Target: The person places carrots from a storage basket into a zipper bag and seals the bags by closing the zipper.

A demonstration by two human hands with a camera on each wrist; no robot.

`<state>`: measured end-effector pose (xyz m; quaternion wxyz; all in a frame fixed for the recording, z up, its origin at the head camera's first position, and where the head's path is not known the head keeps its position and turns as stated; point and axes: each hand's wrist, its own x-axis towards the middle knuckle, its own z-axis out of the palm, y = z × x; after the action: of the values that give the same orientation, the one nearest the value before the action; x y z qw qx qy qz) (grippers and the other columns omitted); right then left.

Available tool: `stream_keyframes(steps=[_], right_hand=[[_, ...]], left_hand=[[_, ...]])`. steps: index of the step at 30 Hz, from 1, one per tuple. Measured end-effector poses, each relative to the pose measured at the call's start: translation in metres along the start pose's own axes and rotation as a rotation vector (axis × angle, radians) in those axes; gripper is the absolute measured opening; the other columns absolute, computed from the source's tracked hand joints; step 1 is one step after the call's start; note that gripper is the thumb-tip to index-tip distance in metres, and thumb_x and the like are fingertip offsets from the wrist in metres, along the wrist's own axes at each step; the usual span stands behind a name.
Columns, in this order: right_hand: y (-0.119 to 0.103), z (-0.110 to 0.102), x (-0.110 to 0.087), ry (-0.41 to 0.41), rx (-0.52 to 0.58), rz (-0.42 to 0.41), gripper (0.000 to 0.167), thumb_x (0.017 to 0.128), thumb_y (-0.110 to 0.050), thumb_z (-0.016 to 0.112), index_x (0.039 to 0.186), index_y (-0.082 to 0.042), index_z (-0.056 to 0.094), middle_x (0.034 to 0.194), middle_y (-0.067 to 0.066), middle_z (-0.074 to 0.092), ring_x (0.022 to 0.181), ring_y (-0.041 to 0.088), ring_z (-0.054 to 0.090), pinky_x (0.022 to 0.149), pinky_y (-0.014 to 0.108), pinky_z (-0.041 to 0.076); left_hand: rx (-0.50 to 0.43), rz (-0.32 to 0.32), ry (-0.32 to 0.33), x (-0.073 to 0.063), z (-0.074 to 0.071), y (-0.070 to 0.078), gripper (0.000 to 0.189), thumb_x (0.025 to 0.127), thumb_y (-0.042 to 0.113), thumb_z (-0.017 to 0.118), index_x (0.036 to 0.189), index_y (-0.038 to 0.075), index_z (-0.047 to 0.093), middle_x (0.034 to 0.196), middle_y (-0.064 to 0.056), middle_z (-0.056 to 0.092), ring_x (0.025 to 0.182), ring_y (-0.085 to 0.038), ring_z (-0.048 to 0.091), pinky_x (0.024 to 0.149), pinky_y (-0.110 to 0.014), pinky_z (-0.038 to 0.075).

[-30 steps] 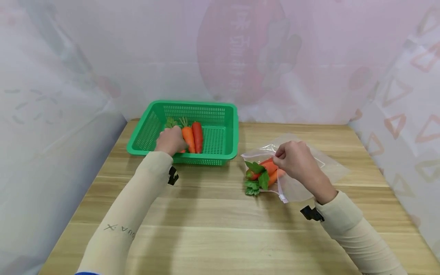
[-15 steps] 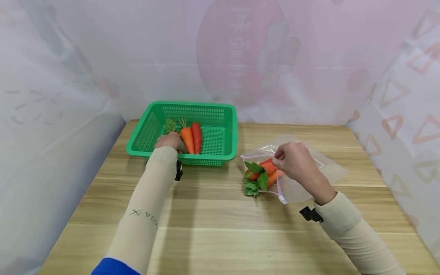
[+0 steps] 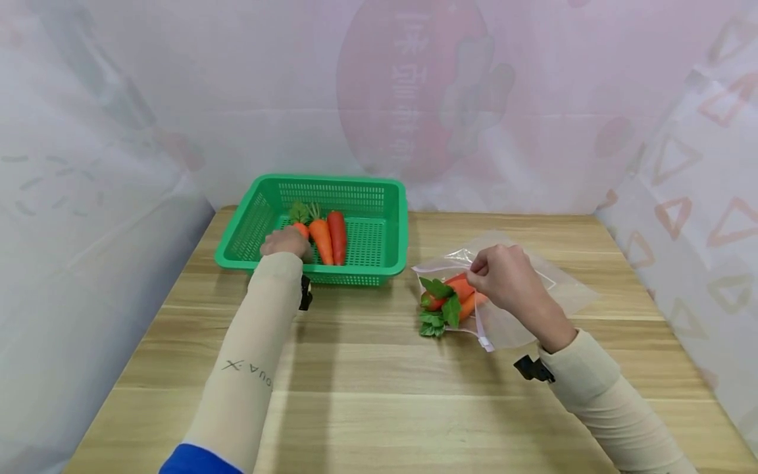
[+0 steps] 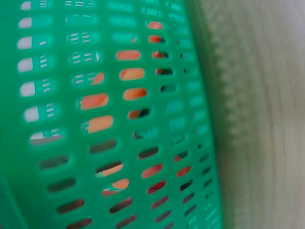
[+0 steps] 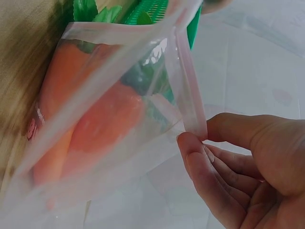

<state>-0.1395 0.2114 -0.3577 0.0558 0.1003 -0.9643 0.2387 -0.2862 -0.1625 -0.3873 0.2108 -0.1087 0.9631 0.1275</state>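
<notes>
My left hand (image 3: 287, 242) is down inside the green plastic basket (image 3: 379, 270), its fingers around a leafy-topped carrot (image 3: 301, 229); the fingertips are hidden behind the hand. Beside it lie an orange carrot (image 3: 322, 240) and a redder carrot (image 3: 337, 237). In the left wrist view, the basket's slotted wall (image 4: 119, 138) covers most of the carrots. My right hand (image 3: 509, 276) pinches the mouth edge of a clear zip bag (image 3: 562, 289) between thumb and forefinger, as the right wrist view shows. Carrots (image 5: 107, 129) lie in the bag, green leaves (image 3: 434, 322) poking out of its mouth.
Both stand on a light wooden table (image 3: 379, 408). White printed sheeting (image 3: 284, 79) closes off the back and both sides. The bag's slider (image 3: 486, 343) lies at the near end of its mouth.
My left hand has shifted slightly left and turned at the wrist, and the leafy carrot top has shifted, showing more of the carrot. The right hand holds the bag in the same place.
</notes>
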Motion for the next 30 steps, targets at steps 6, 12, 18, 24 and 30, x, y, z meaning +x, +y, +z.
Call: stream_keyframes(steps=[6,12,18,24,30], right_hand=[[-0.001,0.002,0.001,-0.004,0.012,-0.006,0.009,0.091,-0.006,0.076,0.084,0.0,0.079,0.079,0.013,0.079,0.066,0.018,0.074,0.057,0.032,0.06],[-0.001,0.004,0.002,0.0,0.008,0.005,0.01,0.091,-0.006,0.076,0.084,0.0,0.079,0.078,0.013,0.079,0.065,0.016,0.074,0.056,0.03,0.059],[0.0,0.006,0.0,0.012,-0.002,0.0,0.01,0.09,-0.007,0.076,0.083,0.0,0.079,0.077,0.012,0.079,0.064,0.016,0.073,0.055,0.03,0.059],[0.0,0.007,-0.001,0.017,-0.011,-0.008,0.01,0.09,-0.007,0.076,0.083,-0.001,0.079,0.078,0.012,0.079,0.065,0.017,0.074,0.057,0.031,0.06],[-0.002,0.007,0.001,0.012,-0.002,-0.012,0.01,0.091,-0.007,0.076,0.083,-0.001,0.079,0.078,0.012,0.079,0.066,0.017,0.074,0.058,0.032,0.06]], left_hand=[[0.026,0.033,0.091,-0.004,-0.01,-0.012,0.066,0.101,0.02,0.058,0.158,-0.005,0.036,0.145,-0.038,0.051,0.128,-0.048,0.055,0.091,-0.049,0.055],[0.037,0.108,0.272,-0.015,-0.015,-0.02,0.038,0.102,0.015,0.056,0.133,-0.008,0.057,0.115,-0.034,0.065,0.105,-0.047,0.065,0.08,-0.053,0.059],[0.086,0.223,0.408,-0.025,-0.013,-0.029,0.02,0.1,0.005,0.058,0.114,-0.009,0.063,0.099,-0.033,0.068,0.084,-0.047,0.069,0.063,-0.053,0.059],[0.085,0.3,0.472,-0.032,-0.017,-0.038,0.016,0.095,-0.004,0.059,0.109,-0.009,0.064,0.094,-0.032,0.066,0.077,-0.047,0.067,0.059,-0.056,0.058],[0.055,0.37,0.493,-0.043,-0.024,-0.048,0.013,0.094,-0.007,0.061,0.106,-0.01,0.065,0.09,-0.031,0.067,0.07,-0.042,0.065,0.053,-0.05,0.054]])
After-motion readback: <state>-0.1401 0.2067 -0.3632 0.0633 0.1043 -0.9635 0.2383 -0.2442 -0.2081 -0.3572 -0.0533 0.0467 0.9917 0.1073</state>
